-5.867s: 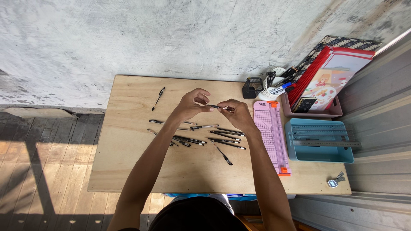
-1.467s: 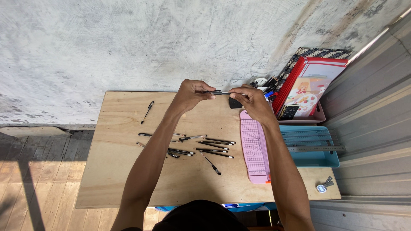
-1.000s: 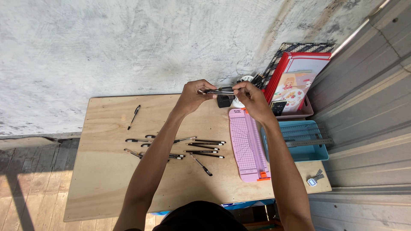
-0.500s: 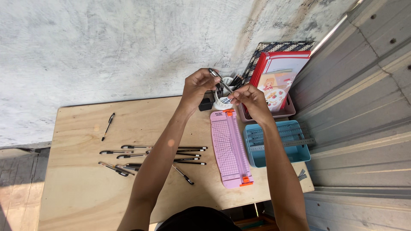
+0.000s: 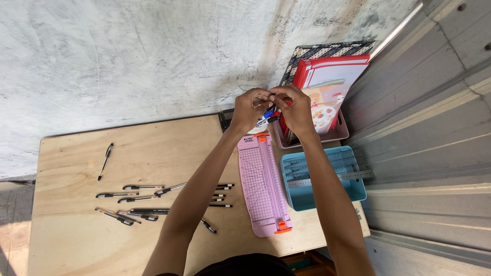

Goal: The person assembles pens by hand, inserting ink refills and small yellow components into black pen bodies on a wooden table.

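Left hand [image 5: 250,108] and right hand [image 5: 294,107] meet, fingers pinched together on a small pen [image 5: 269,115] above the wooden table [image 5: 66,163].

Slim pen [image 5: 269,97] (mostly hidden) pinched btwn fingertips.

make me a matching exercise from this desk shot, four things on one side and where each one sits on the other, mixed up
Things:
1. pink paper trimmer
2. blue tray
3. lone pen
4. red folder

Places:
A. upright in the bin by the wall
B. alone near the table's far left corner
C. flat between the person's forearms
D. right of the trimmer, rulers inside

Pairs: 1-C, 2-D, 3-B, 4-A
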